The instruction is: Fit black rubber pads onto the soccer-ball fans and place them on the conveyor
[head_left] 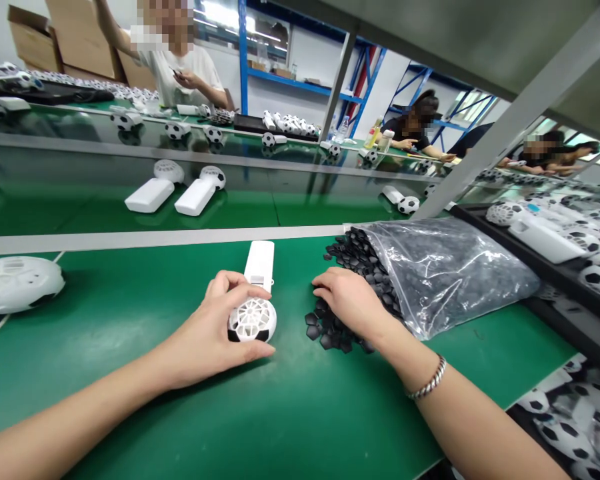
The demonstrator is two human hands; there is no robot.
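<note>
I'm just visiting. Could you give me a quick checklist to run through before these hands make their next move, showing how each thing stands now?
1. Ball held: ok. The left hand has its fingers and thumb around the white ball.
2. Black pieces within reach: ok. The right hand is at the pile of black pieces.
3. Pieces all inside the clear bag: not ok. Many lie loose on the green table.
4. A piece between the right fingertips: cannot tell; none shows clearly.
5. Ball joined to the white handle: cannot tell; fingers cover where they meet.
</note>
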